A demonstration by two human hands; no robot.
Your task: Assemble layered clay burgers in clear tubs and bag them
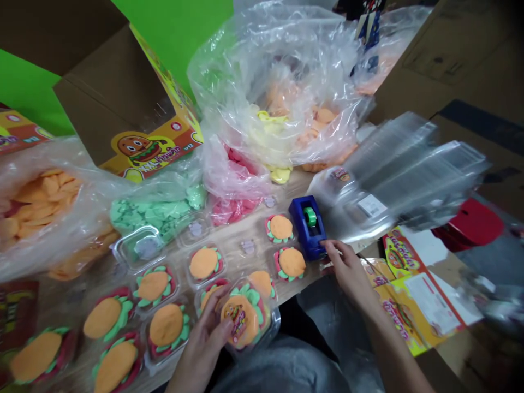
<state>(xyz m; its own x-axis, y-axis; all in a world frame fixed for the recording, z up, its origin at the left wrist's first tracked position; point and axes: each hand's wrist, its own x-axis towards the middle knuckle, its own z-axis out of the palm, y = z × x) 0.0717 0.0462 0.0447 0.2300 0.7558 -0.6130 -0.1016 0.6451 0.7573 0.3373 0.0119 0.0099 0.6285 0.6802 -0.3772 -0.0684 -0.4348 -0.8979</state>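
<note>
My left hand is closed round a clear plastic tub holding an orange, green and red burger-shaped sweet with a sticker on its lid. It holds the tub at the near edge of the wooden table. My right hand reaches to the blue tape dispenser with its green roll. Its fingertips are pinched at the dispenser's near right corner, and what they grip is too small to make out. Several more filled tubs lie on the table to the left.
Plastic bags of orange, green, red and yellow pieces crowd the back of the table. A printed burger carton stands behind. A stack of clear lids lies right, with flat printed cartons below.
</note>
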